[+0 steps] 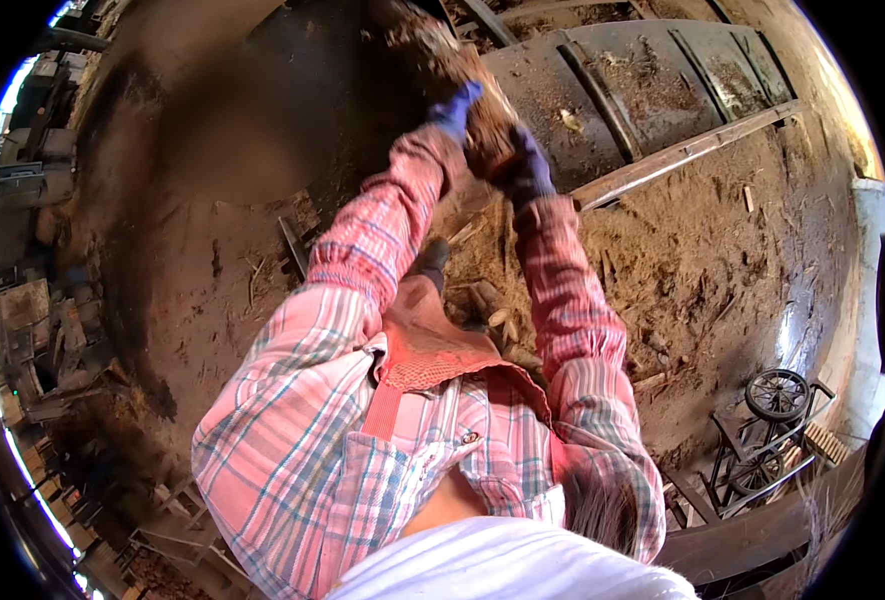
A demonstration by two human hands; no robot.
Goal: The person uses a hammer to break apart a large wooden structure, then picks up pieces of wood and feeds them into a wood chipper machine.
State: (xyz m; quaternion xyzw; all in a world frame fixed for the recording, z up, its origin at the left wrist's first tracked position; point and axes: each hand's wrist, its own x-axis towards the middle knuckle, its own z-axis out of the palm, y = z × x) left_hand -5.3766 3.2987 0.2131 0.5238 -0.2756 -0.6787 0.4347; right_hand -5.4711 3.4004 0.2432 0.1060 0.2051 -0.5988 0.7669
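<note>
At the left edge of the ribbed bed (532,75): log (484,122) held two-handed, long axis running away and leftward.
The left hand (453,110) clamps the log on its left flank; the right hand (528,168) clamps it on the right, close to the near end. Finger wrap beneath the log is hidden. The log lies between the hands and extends mainly beyond them, far end up and left, so the left hand is nearer that end. The axis crosses the line of the beam (682,153) along the bed's near edge rather than following it; control of the far end would therefore depend chiefly on the left hand. Whether the bed carries any weight cannot be told.
</note>
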